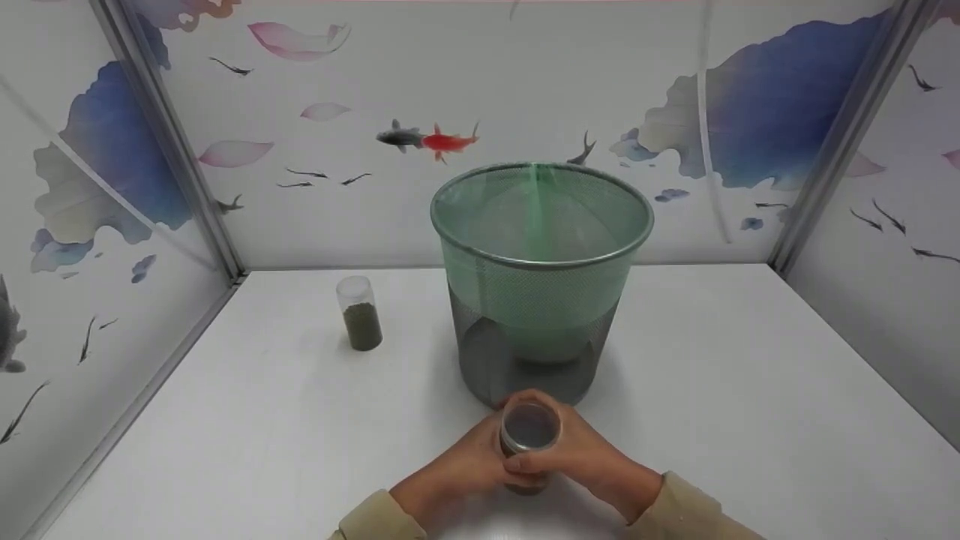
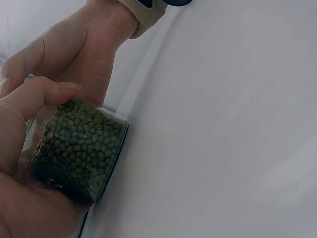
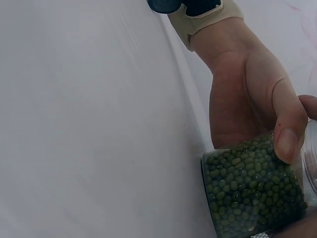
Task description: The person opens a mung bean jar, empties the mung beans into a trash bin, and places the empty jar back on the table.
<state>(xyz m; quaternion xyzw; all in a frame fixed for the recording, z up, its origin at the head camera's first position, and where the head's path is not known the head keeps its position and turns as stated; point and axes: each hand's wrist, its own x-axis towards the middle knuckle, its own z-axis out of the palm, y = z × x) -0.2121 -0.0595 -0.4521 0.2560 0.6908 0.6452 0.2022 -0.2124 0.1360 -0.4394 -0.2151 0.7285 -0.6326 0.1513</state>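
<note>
Both hands hold a clear jar of mung beans (image 2: 81, 148) low at the front middle, directly in front of the basket. In the head view the jar's round grey top (image 1: 531, 427) shows between them. My left hand (image 1: 472, 457) wraps the jar from the left, and my right hand (image 1: 592, 454) wraps it from the right. Green beans fill the visible part of the jar (image 3: 252, 188) in the right wrist view, its base edge close to the white table. Much of its side is hidden by fingers.
A tall grey mesh wastebasket (image 1: 480, 360) with a green liner (image 1: 540, 300) stands just beyond the hands. Back left of it, a second clear jar (image 1: 363, 326) stands upright, partly filled with green beans. Printed panels (image 1: 345, 217) enclose the white table (image 1: 247, 420) at the back and sides.
</note>
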